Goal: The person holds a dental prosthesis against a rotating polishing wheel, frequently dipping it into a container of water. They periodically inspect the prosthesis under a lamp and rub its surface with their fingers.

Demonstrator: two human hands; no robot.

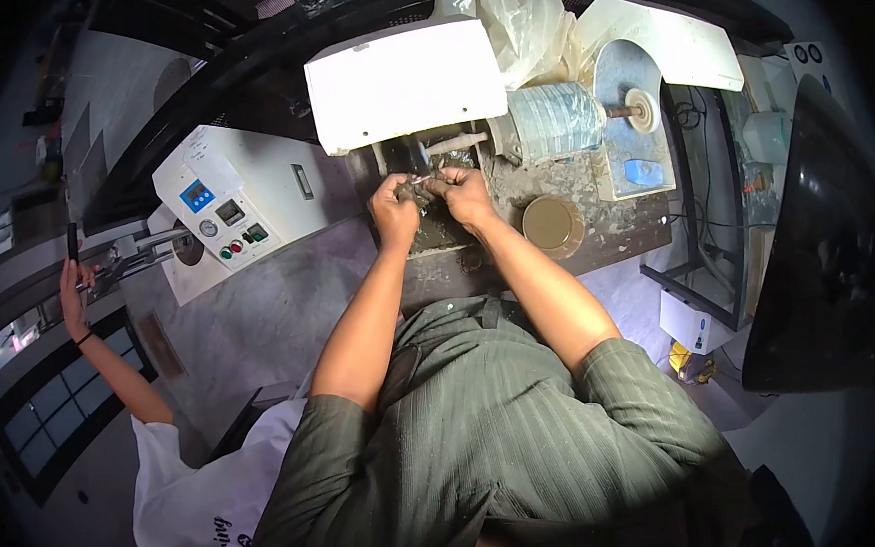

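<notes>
My left hand [395, 209] and my right hand [465, 197] are close together over a dirty, wet-looking trough [447, 236]. Fingers and thumbs on both hands are closed in a pinch. Between the fingertips is a small pale piece [420, 179], too small to name, and both hands seem to hold it. Just beyond the fingers, a pale rod-like spindle part [455, 143] sticks out under a white hood [406, 83]. To the right of my right hand stands a round bowl [553, 226] of murky brown liquid.
A cut clear plastic bottle [555, 123] lies on the stained bench, beside a polishing wheel [642, 112] and a blue block [644, 173]. A white control cabinet [251, 202] stands left. A co-worker in white [214, 480] is lower left. A dark panel [820, 247] rises right.
</notes>
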